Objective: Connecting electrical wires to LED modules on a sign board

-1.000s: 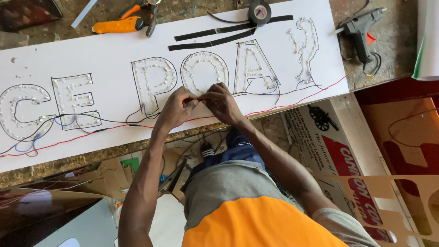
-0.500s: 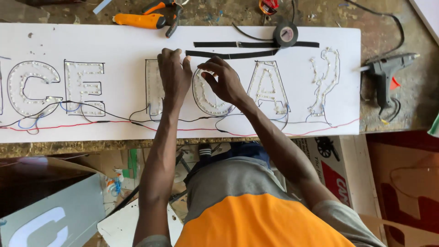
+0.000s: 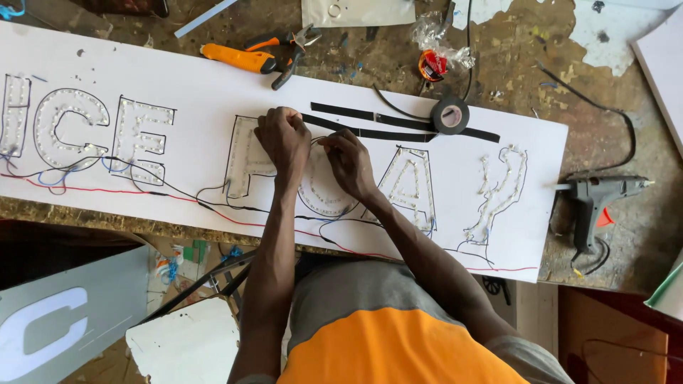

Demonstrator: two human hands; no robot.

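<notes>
Both hands rest on the white sign board (image 3: 213,78), close together over the round outlined letter (image 3: 324,188) studded with small lamps. The left hand (image 3: 283,139) is curled, fingers bent down at the letter's upper left edge; whether it pinches anything cannot be told. The right hand (image 3: 348,162) lies just to its right, fingertips narrowed toward a point at the top of the letter, apparently on a fine wire or lamp too small to make out. The letter lies directly under and slightly nearer than both hands, with the right hand covering more of it. Nearer than the hands, black and red wires (image 3: 235,213) run along the board's long axis, left to right. Just beyond the right hand, black tape strips (image 3: 370,124) lie parallel to that same axis, ending at a roll of black tape (image 3: 450,115) farther right. Beyond the left hand lie orange-handled pliers (image 3: 242,57) on the workbench (image 3: 541,57). Far to the right of both hands rests a grey glue gun (image 3: 597,195), nozzle pointing left toward the board.
</notes>
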